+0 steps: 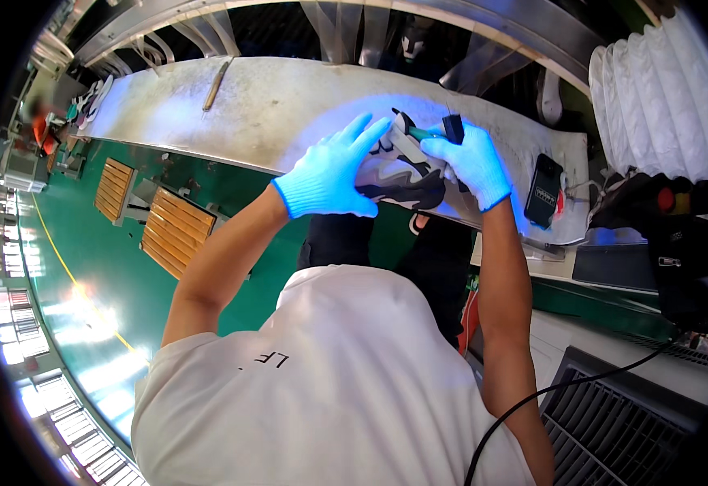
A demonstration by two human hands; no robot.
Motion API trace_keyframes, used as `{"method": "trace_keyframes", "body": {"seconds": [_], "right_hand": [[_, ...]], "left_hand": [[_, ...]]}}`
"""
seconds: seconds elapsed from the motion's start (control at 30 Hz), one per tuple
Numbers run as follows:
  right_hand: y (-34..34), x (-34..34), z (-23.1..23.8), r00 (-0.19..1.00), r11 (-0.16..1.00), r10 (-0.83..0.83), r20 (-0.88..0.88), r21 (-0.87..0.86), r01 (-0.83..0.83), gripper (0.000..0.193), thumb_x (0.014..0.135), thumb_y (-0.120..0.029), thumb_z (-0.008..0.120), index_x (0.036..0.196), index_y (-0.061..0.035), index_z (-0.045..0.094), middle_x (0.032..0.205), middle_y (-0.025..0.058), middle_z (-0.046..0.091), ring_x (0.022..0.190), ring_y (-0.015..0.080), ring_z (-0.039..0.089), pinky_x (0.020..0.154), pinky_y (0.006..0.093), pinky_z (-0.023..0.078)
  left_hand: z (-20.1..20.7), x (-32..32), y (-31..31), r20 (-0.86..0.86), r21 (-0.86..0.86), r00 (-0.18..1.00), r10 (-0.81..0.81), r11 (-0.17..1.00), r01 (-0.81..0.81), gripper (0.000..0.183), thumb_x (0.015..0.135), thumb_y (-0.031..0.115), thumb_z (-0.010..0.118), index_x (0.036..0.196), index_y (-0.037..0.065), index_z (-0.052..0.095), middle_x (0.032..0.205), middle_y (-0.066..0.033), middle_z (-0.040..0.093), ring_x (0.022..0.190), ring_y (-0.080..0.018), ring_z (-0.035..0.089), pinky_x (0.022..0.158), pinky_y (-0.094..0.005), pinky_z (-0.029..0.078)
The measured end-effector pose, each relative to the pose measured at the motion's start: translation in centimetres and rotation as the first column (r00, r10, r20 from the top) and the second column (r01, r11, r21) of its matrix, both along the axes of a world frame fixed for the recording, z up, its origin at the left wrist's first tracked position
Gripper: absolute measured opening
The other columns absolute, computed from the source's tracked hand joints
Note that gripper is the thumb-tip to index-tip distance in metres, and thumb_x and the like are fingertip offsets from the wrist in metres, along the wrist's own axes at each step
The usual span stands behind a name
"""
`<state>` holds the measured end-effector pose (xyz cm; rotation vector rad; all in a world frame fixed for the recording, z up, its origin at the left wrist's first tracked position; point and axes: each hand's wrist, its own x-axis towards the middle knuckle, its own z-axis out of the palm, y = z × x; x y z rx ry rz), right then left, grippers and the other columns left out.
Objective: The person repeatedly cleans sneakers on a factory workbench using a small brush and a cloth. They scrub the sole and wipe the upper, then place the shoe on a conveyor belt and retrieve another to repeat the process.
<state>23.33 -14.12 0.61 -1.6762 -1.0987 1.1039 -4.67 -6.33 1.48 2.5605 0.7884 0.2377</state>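
Observation:
A grey, white and black sneaker (407, 193) lies on its side at the front edge of the long pale workbench, its wavy sole edge toward me. My left hand (326, 172), in a white knit glove tinted blue by the light, rests against the shoe's left end. Its fingers are stretched out and spread, with the thumb apart near the sole. My right hand (477, 162), gloved the same way, is closed round a small tool with a teal handle (425, 133) and a black block (453, 128), held over the shoe. The tool's working end is unclear.
On the workbench (281, 93) lie a thin stick-like tool (218, 83) and, right of my hand, a black phone (543, 190). A white ribbed duct (663, 97) stands far right. Slatted wooden platforms (177, 231) are left below. A black cable (548, 390) crosses beside my right arm.

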Motion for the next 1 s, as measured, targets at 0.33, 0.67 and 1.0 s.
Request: {"method": "trace_keyframes", "body": {"seconds": [0.33, 0.67, 1.0], "right_hand": [[1.6, 0.2, -2.0, 0.74, 0.786, -0.371, -0.561, 0.234, 0.572, 0.028, 0.11, -0.029, 0.077, 0.116, -0.0016, 0.073, 0.092, 0.0097, 0.076, 0.063, 0.0154, 0.065, 0.056, 0.0318, 0.052], [3.3, -1.2, -5.7, 0.441, 0.843, 0.087, -0.893, 0.302, 0.446, 0.065, 0.12, -0.066, 0.04, 0.089, -0.0121, 0.061, 0.073, 0.0113, 0.067, 0.052, 0.0216, 0.057, 0.047, 0.0362, 0.046], [2.1, 4.4, -3.8, 0.711, 0.9, -0.028, -0.703, 0.293, 0.324, 0.043, 0.114, -0.051, 0.064, 0.103, -0.01, 0.072, 0.08, 0.0076, 0.07, 0.052, 0.0163, 0.056, 0.047, 0.0314, 0.044]], "left_hand": [[-1.5, 5.7, 1.4, -0.065, -0.017, 0.998, -0.002, 1.0, 0.001, 0.135, 0.065, 0.04, 0.104, 0.179, 0.033, 0.032, 0.175, -0.0381, 0.034, 0.142, -0.0592, 0.06, 0.116, -0.0586, 0.057], [-1.7, 7.3, 1.1, -0.046, 0.071, 0.999, -0.006, 0.997, 0.009, 0.127, 0.06, 0.046, 0.105, 0.172, 0.037, 0.046, 0.171, -0.0339, 0.041, 0.145, -0.0574, 0.057, 0.118, -0.0582, 0.055], [-1.4, 7.3, 1.2, 0.04, -0.009, 0.999, 0.015, 1.0, -0.015, 0.107, 0.058, 0.04, 0.108, 0.157, 0.033, 0.067, 0.169, -0.0303, 0.045, 0.139, -0.0537, 0.063, 0.115, -0.0564, 0.058]]}}
